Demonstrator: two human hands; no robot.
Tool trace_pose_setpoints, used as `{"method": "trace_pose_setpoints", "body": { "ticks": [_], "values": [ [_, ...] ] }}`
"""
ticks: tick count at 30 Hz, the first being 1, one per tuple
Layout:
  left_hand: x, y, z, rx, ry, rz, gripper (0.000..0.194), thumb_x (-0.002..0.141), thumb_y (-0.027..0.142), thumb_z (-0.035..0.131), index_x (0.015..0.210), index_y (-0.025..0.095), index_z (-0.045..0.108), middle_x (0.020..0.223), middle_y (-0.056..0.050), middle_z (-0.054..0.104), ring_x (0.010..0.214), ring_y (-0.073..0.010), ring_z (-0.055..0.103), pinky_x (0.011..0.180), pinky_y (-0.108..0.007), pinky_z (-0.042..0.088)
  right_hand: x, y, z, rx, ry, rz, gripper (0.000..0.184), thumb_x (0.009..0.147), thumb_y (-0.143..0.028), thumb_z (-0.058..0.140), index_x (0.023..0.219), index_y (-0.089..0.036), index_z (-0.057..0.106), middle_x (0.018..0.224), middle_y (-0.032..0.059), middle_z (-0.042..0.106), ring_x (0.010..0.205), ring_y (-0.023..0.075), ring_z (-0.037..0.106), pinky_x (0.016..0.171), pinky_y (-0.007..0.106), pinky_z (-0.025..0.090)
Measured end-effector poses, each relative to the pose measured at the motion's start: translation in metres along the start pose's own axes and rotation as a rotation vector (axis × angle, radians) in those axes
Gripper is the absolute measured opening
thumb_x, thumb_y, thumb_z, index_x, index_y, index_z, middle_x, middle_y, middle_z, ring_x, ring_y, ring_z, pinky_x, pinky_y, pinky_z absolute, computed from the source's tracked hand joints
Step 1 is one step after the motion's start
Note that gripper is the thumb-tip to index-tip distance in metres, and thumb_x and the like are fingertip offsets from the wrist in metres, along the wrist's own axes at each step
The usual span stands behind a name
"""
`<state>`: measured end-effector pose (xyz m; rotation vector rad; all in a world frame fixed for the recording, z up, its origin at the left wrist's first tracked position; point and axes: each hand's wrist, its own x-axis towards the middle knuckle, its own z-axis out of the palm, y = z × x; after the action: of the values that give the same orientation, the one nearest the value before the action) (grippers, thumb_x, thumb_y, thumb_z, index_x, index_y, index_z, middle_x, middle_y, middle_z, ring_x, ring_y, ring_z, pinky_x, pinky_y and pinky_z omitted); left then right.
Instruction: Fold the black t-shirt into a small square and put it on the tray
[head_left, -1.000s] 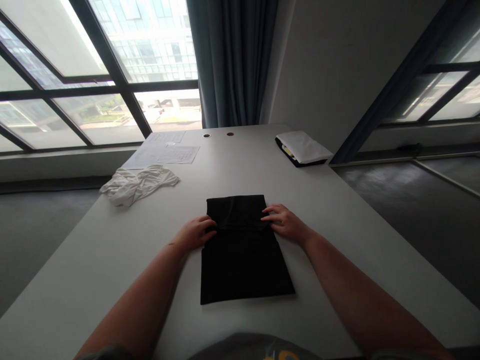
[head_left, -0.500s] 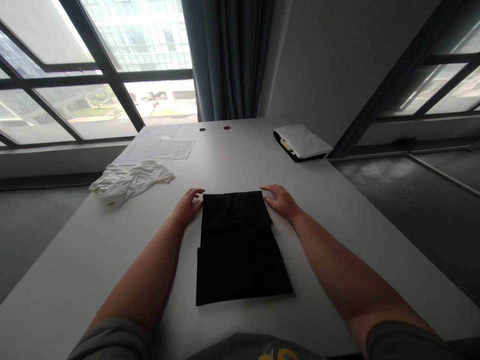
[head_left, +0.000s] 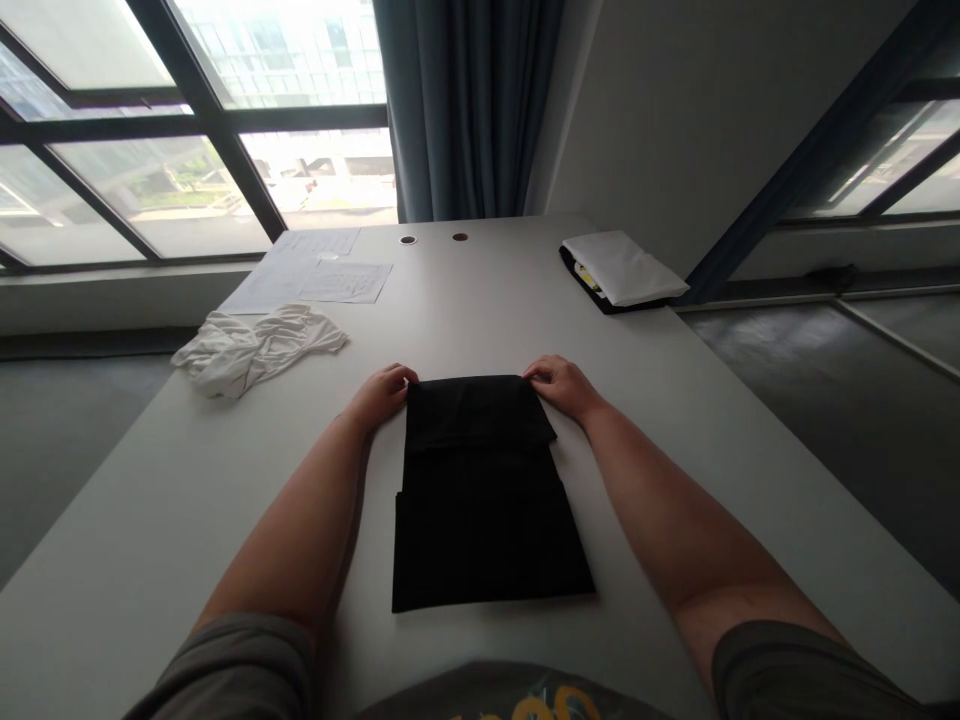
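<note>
A black folded cloth (head_left: pixel 487 520), perhaps a garment, lies flat on the white table in front of me. Its far part forms a folded-over flap with a crease across it. At the far left corner, my left hand (head_left: pixel 386 392) pinches the cloth's edge between thumb and fingers. My right hand (head_left: pixel 561 384) pinches the far right corner in the same way. Both forearms rest along the sides of the cloth. What exactly the garment is cannot be made out.
A crumpled white cloth (head_left: pixel 259 348) lies at the table's left edge. Behind it are printed paper sheets (head_left: pixel 345 282). A white and black package (head_left: pixel 626 268) sits at the far right. Two round cable holes are near the back edge of the table (head_left: pixel 465 330).
The fingers of both hands have closed from apart beside the cloth to pinching its far corners. The flap's right side now sticks out slightly further. The view has shifted a little.
</note>
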<state>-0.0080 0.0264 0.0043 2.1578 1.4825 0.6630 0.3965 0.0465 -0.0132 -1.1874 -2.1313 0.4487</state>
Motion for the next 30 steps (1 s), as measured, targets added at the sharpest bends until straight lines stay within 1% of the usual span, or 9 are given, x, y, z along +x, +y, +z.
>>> {"method": "trace_pose_setpoints", "body": {
  "ticks": [8,11,13,16,19,22,24,27,30],
  "values": [
    [-0.001,-0.003,0.003,0.194,0.116,0.027,0.036,0.088,0.017,0.051,0.103,0.027,0.082,0.112,-0.004,0.074,0.096,-0.0201,0.069,0.099,-0.038,0.055,0.0,0.005,0.006,-0.165,0.072,-0.016,0.018,0.083,-0.014,0.065,0.087,-0.022,0.081,0.101,0.0078,0.075,0.099,0.0254,0.063,0.1,0.042,0.05],
    [-0.005,0.011,0.002,0.31,0.186,0.053,0.041,0.088,0.012,0.05,0.111,0.027,0.081,0.122,-0.004,0.075,0.111,-0.0241,0.069,0.108,-0.044,0.052,-0.002,0.0,0.007,-0.272,0.052,0.029,0.026,0.085,-0.011,0.06,0.094,-0.02,0.083,0.107,0.0102,0.075,0.103,0.0273,0.063,0.104,0.044,0.049],
    [-0.007,0.027,0.008,0.339,0.21,0.103,0.045,0.093,0.014,0.046,0.126,0.025,0.074,0.135,-0.005,0.071,0.121,-0.0236,0.067,0.113,-0.043,0.05,-0.005,-0.01,0.009,-0.329,0.068,0.062,0.035,0.086,-0.007,0.054,0.103,-0.018,0.083,0.116,0.0123,0.074,0.112,0.0286,0.062,0.109,0.046,0.048],
    [-0.009,0.053,0.031,0.386,0.13,0.163,0.049,0.104,0.031,0.041,0.148,0.019,0.058,0.155,-0.009,0.056,0.144,-0.0249,0.053,0.124,-0.043,0.041,-0.011,-0.036,0.021,-0.35,0.121,0.074,0.044,0.092,-0.01,0.05,0.125,-0.016,0.077,0.135,0.0131,0.068,0.133,0.0296,0.055,0.12,0.047,0.041],
    [-0.009,0.065,0.058,0.458,-0.011,0.102,0.063,0.105,0.047,0.039,0.158,0.012,0.044,0.167,-0.016,0.039,0.157,-0.031,0.034,0.13,-0.049,0.031,-0.019,-0.062,0.04,-0.356,-0.04,0.06,0.05,0.1,-0.028,0.052,0.149,-0.019,0.061,0.157,0.0131,0.053,0.149,0.0317,0.042,0.126,0.053,0.032],
    [-0.007,0.06,0.07,0.489,-0.081,0.031,0.069,0.105,0.052,0.037,0.162,0.013,0.038,0.171,-0.016,0.03,0.16,-0.0322,0.026,0.133,-0.051,0.024,-0.025,-0.075,0.056,-0.394,-0.214,0.136,0.061,0.102,-0.043,0.055,0.16,-0.026,0.047,0.17,0.0121,0.032,0.157,0.0356,0.03,0.126,0.06,0.025],
    [-0.004,0.052,0.069,0.48,-0.08,-0.003,0.07,0.105,0.054,0.035,0.163,0.016,0.036,0.172,-0.014,0.026,0.162,-0.0318,0.021,0.133,-0.051,0.023,-0.026,-0.075,0.062,-0.401,-0.228,0.198,0.064,0.102,-0.047,0.054,0.162,-0.028,0.042,0.173,0.0114,0.026,0.159,0.0359,0.025,0.127,0.06,0.022],
    [-0.002,0.038,0.06,0.435,-0.083,-0.045,0.07,0.105,0.056,0.033,0.163,0.017,0.036,0.173,-0.011,0.024,0.163,-0.0313,0.016,0.133,-0.051,0.023,-0.024,-0.066,0.062,-0.353,-0.169,0.26,0.065,0.102,-0.045,0.053,0.162,-0.022,0.043,0.172,0.0141,0.028,0.159,0.0351,0.026,0.129,0.056,0.022],
    [-0.003,0.027,0.052,0.388,-0.094,-0.057,0.069,0.105,0.056,0.033,0.162,0.018,0.037,0.174,-0.009,0.024,0.163,-0.03,0.017,0.134,-0.049,0.022,-0.025,-0.051,0.051,-0.209,-0.055,0.257,0.053,0.102,-0.033,0.047,0.151,-0.017,0.057,0.162,0.0155,0.045,0.153,0.0299,0.039,0.127,0.049,0.03]
  ]
}}
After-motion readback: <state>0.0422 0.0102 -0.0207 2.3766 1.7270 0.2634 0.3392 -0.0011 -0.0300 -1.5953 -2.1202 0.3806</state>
